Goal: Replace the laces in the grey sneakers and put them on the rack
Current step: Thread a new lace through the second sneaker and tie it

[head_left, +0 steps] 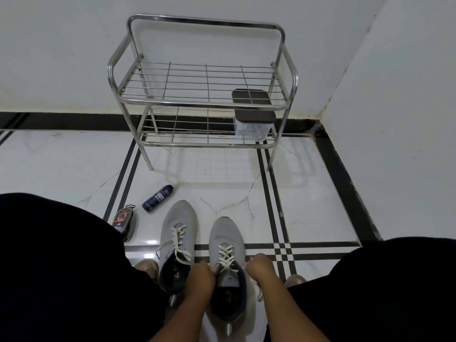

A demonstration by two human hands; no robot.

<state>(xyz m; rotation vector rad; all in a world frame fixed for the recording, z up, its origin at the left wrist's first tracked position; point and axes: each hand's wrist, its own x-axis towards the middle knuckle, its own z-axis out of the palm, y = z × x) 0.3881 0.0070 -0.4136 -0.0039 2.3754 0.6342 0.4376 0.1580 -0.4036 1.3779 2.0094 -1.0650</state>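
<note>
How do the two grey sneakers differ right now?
The left sneaker lies untouched, its lace ends trailing loose; the right sneaker has the left hand and right hand gripping its laces. The left sneaker's toe reaches further toward the rack. Both are grey with white laces, on the floor.

Both bare forearms reach forward and down between the knees, which are covered in black cloth. The left hand (201,277) is curled into a fist, knuckles up, pinching a white flat lace (225,261). The right hand (261,267) is likewise curled, gripping the lace's other end. The hands sit near each other, apart.
</note>
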